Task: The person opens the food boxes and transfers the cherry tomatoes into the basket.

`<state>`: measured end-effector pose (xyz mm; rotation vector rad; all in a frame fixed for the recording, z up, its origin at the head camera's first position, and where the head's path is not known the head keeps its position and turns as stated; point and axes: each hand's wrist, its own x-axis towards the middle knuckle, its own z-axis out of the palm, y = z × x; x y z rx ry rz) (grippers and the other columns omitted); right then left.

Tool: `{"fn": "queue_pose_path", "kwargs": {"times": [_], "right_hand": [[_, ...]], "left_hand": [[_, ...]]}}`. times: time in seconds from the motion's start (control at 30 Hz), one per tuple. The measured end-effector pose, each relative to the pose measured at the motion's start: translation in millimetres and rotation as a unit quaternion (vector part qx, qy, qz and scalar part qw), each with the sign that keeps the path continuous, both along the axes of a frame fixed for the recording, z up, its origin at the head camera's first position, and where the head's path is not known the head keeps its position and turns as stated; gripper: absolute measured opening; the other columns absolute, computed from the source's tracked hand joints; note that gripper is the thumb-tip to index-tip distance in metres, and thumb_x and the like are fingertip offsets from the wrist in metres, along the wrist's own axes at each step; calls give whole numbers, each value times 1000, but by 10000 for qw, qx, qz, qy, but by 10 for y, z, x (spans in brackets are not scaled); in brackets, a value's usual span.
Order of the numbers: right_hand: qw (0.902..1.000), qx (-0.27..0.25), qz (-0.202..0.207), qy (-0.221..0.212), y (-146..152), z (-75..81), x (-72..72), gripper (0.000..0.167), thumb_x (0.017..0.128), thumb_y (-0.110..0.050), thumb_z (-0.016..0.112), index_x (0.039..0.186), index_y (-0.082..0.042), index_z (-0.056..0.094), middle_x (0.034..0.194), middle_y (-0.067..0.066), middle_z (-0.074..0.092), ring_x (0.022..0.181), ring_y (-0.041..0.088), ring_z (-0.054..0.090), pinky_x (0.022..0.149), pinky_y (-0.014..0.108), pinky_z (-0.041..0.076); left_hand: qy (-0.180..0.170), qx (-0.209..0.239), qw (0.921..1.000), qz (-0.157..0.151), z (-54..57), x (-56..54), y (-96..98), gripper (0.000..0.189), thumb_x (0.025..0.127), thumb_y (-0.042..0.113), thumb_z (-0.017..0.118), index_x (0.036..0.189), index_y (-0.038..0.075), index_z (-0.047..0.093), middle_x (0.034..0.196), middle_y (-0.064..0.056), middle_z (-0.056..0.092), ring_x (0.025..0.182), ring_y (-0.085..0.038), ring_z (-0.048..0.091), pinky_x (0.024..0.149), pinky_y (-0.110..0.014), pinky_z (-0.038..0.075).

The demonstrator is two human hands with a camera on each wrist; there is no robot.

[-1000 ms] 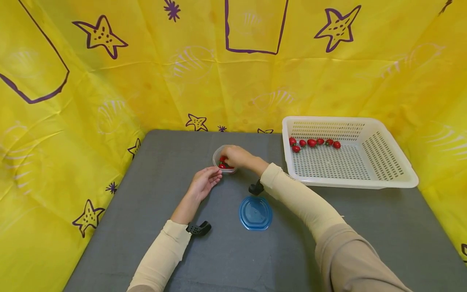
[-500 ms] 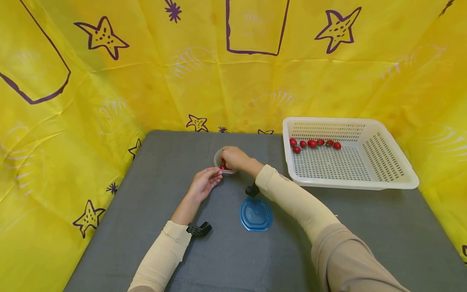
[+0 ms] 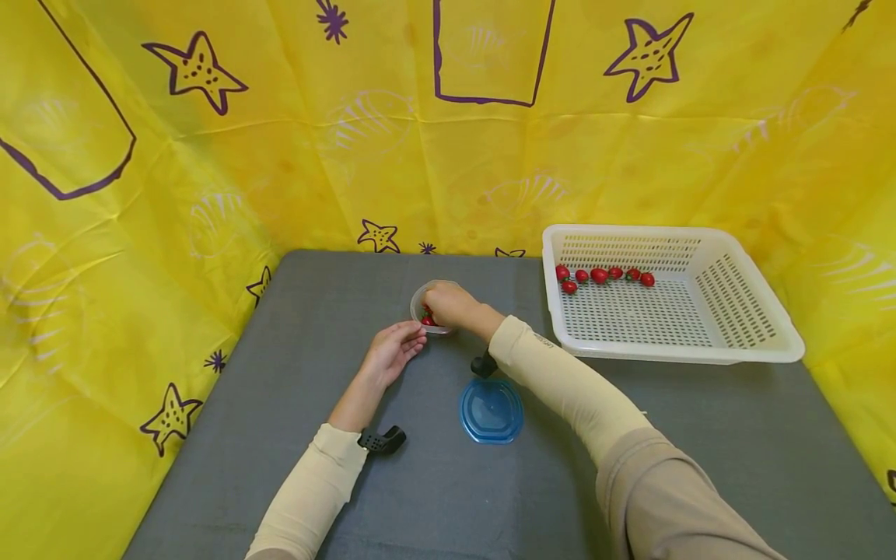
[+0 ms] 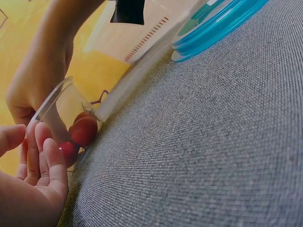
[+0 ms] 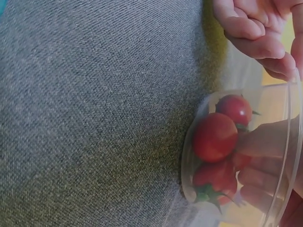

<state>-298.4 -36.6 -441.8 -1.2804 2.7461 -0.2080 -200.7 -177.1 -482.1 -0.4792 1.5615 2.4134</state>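
Observation:
A small round clear plastic container [image 3: 415, 306] stands at the back middle of the table. My left hand [image 3: 393, 348] pinches its near rim between thumb and fingertips, the other fingers loosely bent. From the right, my right hand [image 3: 453, 303] reaches down inside it. Through the container's wall in the right wrist view, its fingers [image 5: 258, 178] close around a mostly hidden cherry tomato [image 5: 242, 161]. Several more cherry tomatoes [image 5: 215, 137] with green stems lie on the container's bottom. A blue lid [image 3: 491, 412] lies flat on the table, nearer the body.
A white slotted plastic basket [image 3: 651, 350] stands at the back right, with several cherry tomatoes [image 3: 598, 276] along its far left side. Grey cloth covers the table [image 3: 280, 350]. Yellow patterned fabric [image 3: 364, 171] hangs behind it and at both sides.
Over the second, my right hand has gone slightly deeper into the container, its forearm shifting a little left. During the last half second both hands stay almost still. My left hand keeps the rim.

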Motion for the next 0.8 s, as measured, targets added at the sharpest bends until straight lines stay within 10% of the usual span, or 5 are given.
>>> {"fn": "queue_pose_path", "kwargs": {"times": [0.8], "right_hand": [[9997, -145, 96, -167, 51, -11, -31, 15, 88, -6, 63, 100, -5, 71, 93, 9, 67, 84, 23, 55, 82, 33, 49]], "left_hand": [[-62, -49, 10000, 17, 17, 4, 6, 16, 99, 9, 54, 87, 12, 63, 75, 4, 68, 70, -8, 65, 73, -22, 53]]}}
